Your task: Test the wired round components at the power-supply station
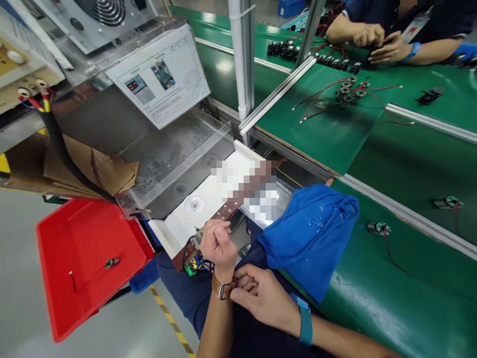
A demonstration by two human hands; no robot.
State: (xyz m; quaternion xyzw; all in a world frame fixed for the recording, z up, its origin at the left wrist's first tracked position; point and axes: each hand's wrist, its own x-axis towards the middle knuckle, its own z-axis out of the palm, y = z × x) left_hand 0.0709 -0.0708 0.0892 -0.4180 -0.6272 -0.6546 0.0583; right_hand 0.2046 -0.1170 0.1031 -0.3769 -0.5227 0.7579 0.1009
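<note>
My left hand (219, 242) is curled into a fist, with nothing visible in it. On its wrist sits a brown watch strap (216, 287) with a metal buckle. My right hand (266, 297) has its fingers bent and pressed against that strap at the wrist's right side; its fingertips are partly hidden. A teal wristband (305, 322) circles my right wrist. Just beyond my left fist lies a brown perforated strip (228, 209), partly blurred out. Coloured wires and small connectors (199, 263) show beside the fist.
A white ledge (175, 221) carries a round white disc (194, 204). At left, a red tray (89, 298) holds one small wired motor (111, 262). Blue cloth (313, 233) drapes over the green bench (372, 293) at right, near another motor (378, 228). A co-worker's hands (387, 47) handle parts across the bench.
</note>
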